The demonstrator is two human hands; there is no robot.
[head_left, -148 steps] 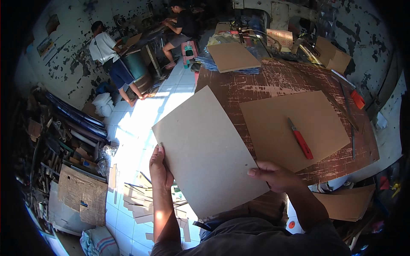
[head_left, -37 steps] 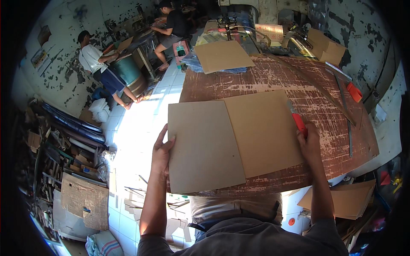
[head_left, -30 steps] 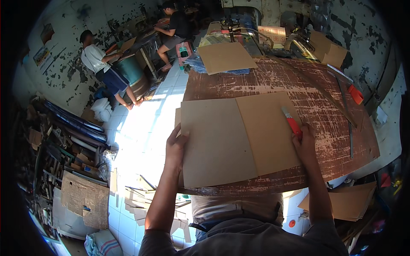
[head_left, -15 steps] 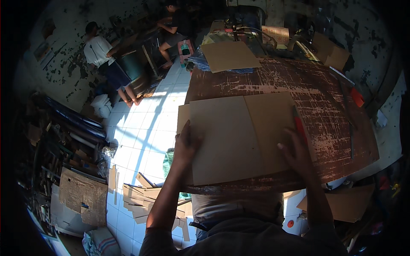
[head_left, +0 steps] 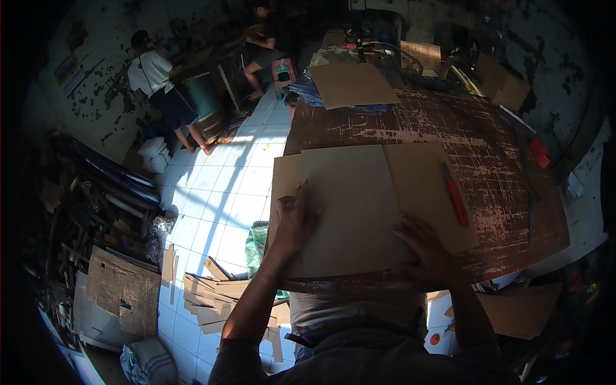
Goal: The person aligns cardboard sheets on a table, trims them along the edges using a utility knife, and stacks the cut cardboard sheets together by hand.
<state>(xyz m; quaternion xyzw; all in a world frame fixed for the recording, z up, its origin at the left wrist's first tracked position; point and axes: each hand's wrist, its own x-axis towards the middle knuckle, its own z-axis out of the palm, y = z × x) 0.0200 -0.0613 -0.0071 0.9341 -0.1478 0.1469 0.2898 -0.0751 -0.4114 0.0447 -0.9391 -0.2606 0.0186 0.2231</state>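
A grey board sheet [head_left: 350,205] lies on top of a brown cardboard sheet [head_left: 417,173], whose sides show to the left and right of it. My left hand [head_left: 295,221] rests at the grey sheet's left edge, its index finger stretched out and the other fingers partly hidden. Along the right edge, near the lower corner, my right hand [head_left: 423,250] lies with fingers extended against the sheet. A red-handled cutter knife [head_left: 457,202] sits on the cardboard to the right, beyond my right hand and untouched.
The scratched brown tabletop [head_left: 500,192] carries a cardboard piece [head_left: 353,85] over plastic sheets at its far side. Cardboard offcuts [head_left: 215,295] litter the tiled floor at left. Two people are farther back, one standing [head_left: 154,77], one seated [head_left: 263,48].
The grey sheet has slid right over the brown cardboard and sits straighter, baring more cardboard at left. My left hand moved right with it; my right hand came in from the cardboard's right side.
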